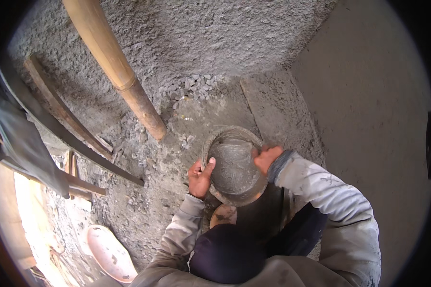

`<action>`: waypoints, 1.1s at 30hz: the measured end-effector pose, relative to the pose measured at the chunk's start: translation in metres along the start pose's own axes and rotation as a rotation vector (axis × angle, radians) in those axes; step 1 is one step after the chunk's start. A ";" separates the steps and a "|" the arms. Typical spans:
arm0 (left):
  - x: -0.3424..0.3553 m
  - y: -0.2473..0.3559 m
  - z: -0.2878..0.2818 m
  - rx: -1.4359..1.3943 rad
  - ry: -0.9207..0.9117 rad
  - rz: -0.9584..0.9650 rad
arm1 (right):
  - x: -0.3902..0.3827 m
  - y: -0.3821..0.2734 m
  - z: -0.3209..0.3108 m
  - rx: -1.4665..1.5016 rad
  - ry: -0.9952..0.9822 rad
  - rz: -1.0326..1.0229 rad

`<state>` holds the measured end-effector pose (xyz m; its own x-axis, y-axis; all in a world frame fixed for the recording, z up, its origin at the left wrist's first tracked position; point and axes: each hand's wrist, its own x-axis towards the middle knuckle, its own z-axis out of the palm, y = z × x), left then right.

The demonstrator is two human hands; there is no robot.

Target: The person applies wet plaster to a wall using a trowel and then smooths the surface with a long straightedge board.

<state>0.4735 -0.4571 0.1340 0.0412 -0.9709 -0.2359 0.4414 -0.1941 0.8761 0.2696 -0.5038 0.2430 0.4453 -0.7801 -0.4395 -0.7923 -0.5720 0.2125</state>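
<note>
A round grey-crusted pan with wet grey mortar in it is in front of me, low over the rough ground. My left hand grips the pan's left side, its thumb lying over the rim. At the right side my right hand is closed in a fist over the inner edge. What that fist holds, if anything, is hidden. A straight-edged ridge crosses the far part of the mortar; I cannot tell whether a tool lies there.
A bamboo pole slants down to the ground ahead, near gravel. Wooden planks and draped cloth are at left. A pinkish oval basin lies at lower left. A rough wall rises ahead; a smooth grey surface spans the right.
</note>
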 end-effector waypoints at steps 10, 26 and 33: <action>-0.003 0.004 0.005 -0.010 0.093 0.004 | -0.047 0.011 -0.009 0.365 -0.097 0.347; 0.000 0.006 0.012 -0.072 0.052 -0.016 | -0.036 -0.016 0.026 0.534 -0.152 0.224; -0.003 -0.003 0.002 -0.012 0.054 -0.029 | -0.053 -0.003 0.020 0.690 -0.007 0.273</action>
<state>0.4702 -0.4544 0.1329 0.0760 -0.9559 -0.2836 0.4539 -0.2201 0.8634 0.2401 -0.4563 0.2486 0.1938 -0.8690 -0.4554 -0.9575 -0.0664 -0.2807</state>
